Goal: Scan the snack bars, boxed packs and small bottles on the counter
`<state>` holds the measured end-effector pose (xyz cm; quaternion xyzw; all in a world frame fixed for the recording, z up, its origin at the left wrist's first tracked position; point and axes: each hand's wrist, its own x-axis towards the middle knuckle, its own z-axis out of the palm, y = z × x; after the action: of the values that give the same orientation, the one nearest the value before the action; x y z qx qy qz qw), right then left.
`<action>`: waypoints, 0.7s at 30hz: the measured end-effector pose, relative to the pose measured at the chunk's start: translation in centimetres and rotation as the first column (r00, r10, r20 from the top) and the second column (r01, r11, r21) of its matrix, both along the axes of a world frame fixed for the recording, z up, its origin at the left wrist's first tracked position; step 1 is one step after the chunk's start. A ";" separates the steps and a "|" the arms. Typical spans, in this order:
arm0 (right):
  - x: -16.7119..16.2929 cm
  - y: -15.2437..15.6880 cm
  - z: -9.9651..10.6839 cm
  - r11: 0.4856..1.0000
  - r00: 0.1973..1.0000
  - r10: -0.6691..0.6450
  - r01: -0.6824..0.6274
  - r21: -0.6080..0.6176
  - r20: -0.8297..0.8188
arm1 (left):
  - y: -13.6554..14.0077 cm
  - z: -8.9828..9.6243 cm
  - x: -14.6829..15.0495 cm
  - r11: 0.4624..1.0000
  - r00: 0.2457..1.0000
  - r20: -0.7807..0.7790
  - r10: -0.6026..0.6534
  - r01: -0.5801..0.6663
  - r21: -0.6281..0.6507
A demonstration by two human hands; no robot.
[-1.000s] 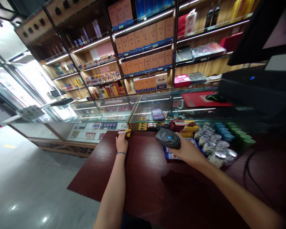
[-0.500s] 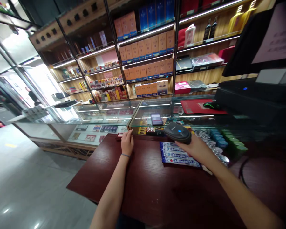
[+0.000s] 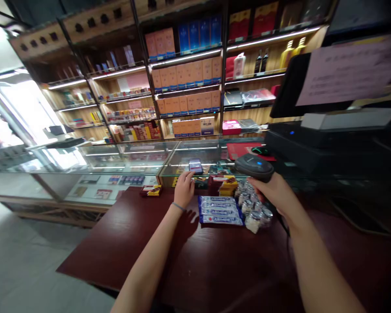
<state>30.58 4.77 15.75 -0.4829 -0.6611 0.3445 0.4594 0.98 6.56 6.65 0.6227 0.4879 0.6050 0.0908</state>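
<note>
The barcode scanner is being gripped by the right hand near the silver-lidded jars. The left hand, loosely open, is hovering near the blue-and-white packets, farther from the chocolate pack than before.

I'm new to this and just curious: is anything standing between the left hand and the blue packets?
Nothing visible stands in the way: only the brown tabletop, with a shadow on it, shows between the left hand and the blue packets. The jars are on the packets' other side.
</note>
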 end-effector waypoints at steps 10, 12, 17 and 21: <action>5.3 0.0 1.0 0.993 0.984 -0.114 0.114 -0.009 -0.134 | 4.0 -0.6 8.5 0.997 0.750 -0.662 -0.008 0.058 0.054; 5.6 0.0 1.1 0.993 0.982 -0.120 0.120 -0.008 -0.143 | 4.4 -1.0 9.2 0.998 0.744 -0.667 -0.041 0.068 0.014; 5.5 -0.2 1.4 0.990 0.981 -0.139 0.139 -0.016 -0.137 | 4.8 -2.0 9.6 0.997 0.726 -0.683 -0.082 0.071 -0.043; 5.1 -0.2 1.5 0.990 0.980 -0.144 0.144 -0.009 -0.140 | 4.1 -1.8 9.5 0.998 0.688 -0.724 -0.050 0.061 -0.011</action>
<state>35.67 4.60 17.21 -0.5038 -0.5907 0.3431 0.5287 10.47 10.62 4.81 0.8259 0.4607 0.3110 -0.0949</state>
